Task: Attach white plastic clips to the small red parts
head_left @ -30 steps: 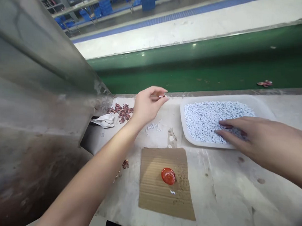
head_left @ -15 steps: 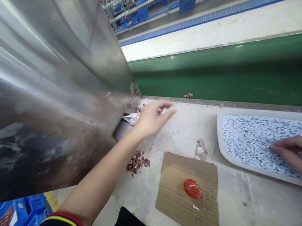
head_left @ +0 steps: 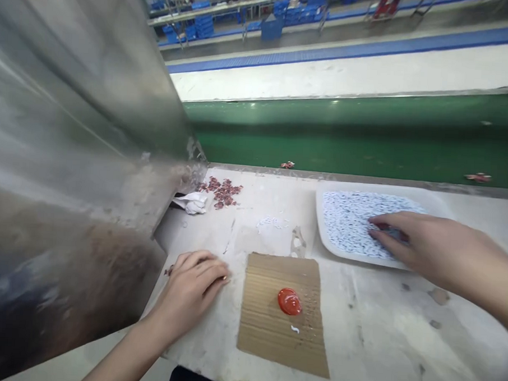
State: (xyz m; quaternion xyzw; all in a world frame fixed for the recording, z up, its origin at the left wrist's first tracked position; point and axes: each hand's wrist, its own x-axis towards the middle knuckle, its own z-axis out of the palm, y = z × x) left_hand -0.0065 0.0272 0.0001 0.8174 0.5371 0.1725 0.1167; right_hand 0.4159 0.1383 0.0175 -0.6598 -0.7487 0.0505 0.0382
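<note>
My left hand point(head_left: 195, 286) rests on the table over the spot of a small reddish-brown pile, mostly hidden beneath it. Its fingers are curled, with thumb and forefinger together around something too small to make out. At the right, my right hand point(head_left: 407, 239) reaches into a white tray point(head_left: 325, 238) of many small pale blue-and-white wavy pieces point(head_left: 351, 217). Thumb and forefinger touch the pieces with a slight gap between their tips. Between the hands lies a cardboard sheet point(head_left: 262, 325) bearing a glossy red blob point(head_left: 289, 301) and one small white wavy piece point(head_left: 295, 329).
A large metal housing point(head_left: 91, 149) borders the left side. Scattered reddish-brown pieces point(head_left: 225, 193) and a crumpled white scrap point(head_left: 193, 203) lie near its base. Several white bits point(head_left: 271, 222) are on the table. A green belt point(head_left: 344, 144) runs behind, carrying small reddish clusters point(head_left: 287, 165).
My left hand has come back toward me from the far pieces and its fingers have curled over the near pile. My right hand remains at the tray, thumb and forefinger slightly parted. The view has shifted right.
</note>
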